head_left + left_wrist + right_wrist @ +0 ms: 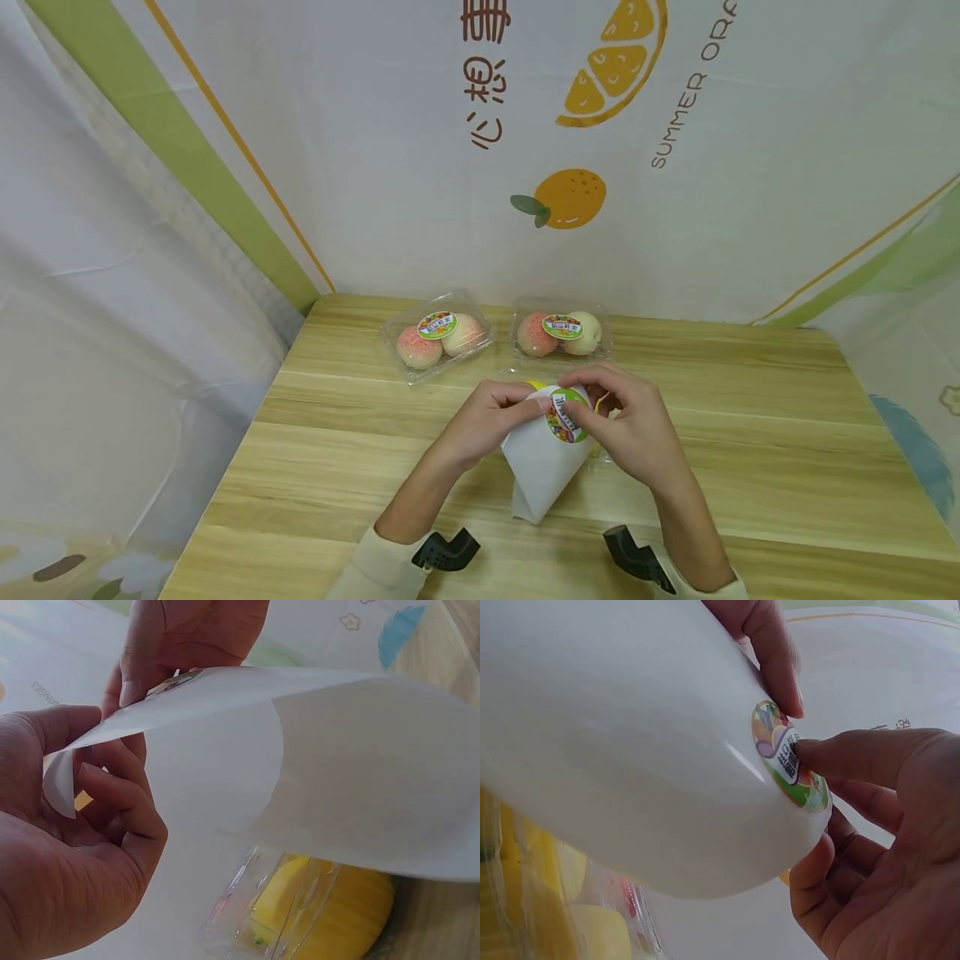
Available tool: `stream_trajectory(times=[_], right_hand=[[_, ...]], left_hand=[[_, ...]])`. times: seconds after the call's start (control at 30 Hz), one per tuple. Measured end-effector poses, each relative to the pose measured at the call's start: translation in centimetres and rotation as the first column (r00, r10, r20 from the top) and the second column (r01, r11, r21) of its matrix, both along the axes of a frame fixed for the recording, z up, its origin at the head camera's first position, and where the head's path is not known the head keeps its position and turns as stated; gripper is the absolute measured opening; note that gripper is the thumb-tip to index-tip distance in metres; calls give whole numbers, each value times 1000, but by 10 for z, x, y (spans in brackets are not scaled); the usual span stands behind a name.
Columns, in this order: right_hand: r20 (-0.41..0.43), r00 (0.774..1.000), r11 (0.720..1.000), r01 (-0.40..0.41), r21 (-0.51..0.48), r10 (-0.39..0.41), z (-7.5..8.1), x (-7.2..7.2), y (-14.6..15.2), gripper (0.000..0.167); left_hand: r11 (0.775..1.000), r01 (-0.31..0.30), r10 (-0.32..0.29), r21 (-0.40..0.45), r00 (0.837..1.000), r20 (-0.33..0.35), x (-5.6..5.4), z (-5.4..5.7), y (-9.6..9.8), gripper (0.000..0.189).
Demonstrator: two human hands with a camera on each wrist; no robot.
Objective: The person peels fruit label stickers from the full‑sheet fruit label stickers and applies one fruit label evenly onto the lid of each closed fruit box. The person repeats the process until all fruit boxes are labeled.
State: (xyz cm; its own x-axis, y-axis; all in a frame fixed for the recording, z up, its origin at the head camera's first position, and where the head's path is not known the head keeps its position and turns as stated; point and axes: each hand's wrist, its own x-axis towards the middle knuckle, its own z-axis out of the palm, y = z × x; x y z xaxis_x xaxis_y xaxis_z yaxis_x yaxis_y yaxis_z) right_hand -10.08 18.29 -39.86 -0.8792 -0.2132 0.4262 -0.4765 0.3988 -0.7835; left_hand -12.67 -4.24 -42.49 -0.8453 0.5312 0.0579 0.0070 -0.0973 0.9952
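A curled white sheet of label paper (546,468) with an oval fruit sticker (564,427) is held above the wooden table. My left hand (480,423) pinches the sheet near its edge, with a finger and thumb. On the other side, my right hand (633,421) pinches the sheet at the sticker; its thumb lies on the label and its fingers are behind. In the right wrist view the sticker (771,736) looks still flat against the paper. Beneath the sheet sits a clear plastic box with yellow fruit (341,919), mostly hidden in the head view.
Two clear boxes of peaches stand at the back of the wooden table (337,467): a left box (437,337) set at an angle and a right box (561,332). Both bear oval labels. A printed white curtain (390,167) hangs behind the table and along its sides.
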Motion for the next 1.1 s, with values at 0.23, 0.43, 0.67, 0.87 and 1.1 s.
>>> stream_trajectory(times=[0.23, 0.43, 0.67, 0.87, 1.1], right_hand=[[-18, 1000, 1000, 3, -4, -4, 0, 0, 0, 30], [-33, 999, 1000, -4, -19, 3, 1, 1, -1, 29], [-38, 999, 1000, -4, -25, 3, 1, 1, -1, 27], [-44, 999, 1000, -3, -24, 2, 1, 1, 0, 29], [-18, 1000, 1000, -6, -27, 5, 1, 1, 0, 24]], left_hand=[[1000, 2, -2, -9, 1000, 1, 0, 0, 0, 36], [1000, -2, 2, -14, 1000, 12, 0, 1, 0, 36], [1000, -9, 10, -25, 999, 32, -1, 0, 0, 36], [1000, -8, 9, -30, 1000, 18, -1, 1, 0, 35], [999, -15, 15, -38, 1000, 9, -1, 1, -1, 33]])
